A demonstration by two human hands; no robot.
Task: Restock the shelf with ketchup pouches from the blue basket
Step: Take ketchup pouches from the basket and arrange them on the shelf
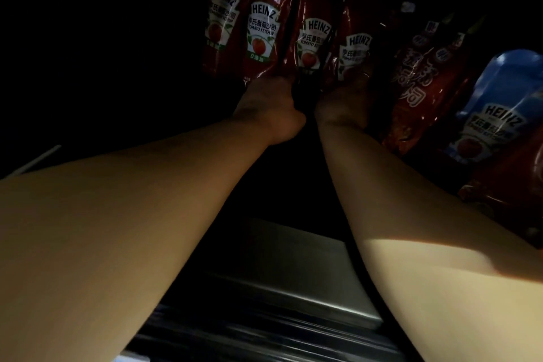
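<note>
Deep on a dark shelf, red ketchup pouches (261,32) stand in a row, soft and probably slippery, best held low. Left hand (264,103) and right hand (342,106) reach their bases; grips cannot be told.

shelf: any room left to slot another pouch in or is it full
Crowded from the Heinz pouches rightward to the blue pouch. Both hands, left and right, fill the middle. Left of the row is too dark to tell whether it is free.
</note>
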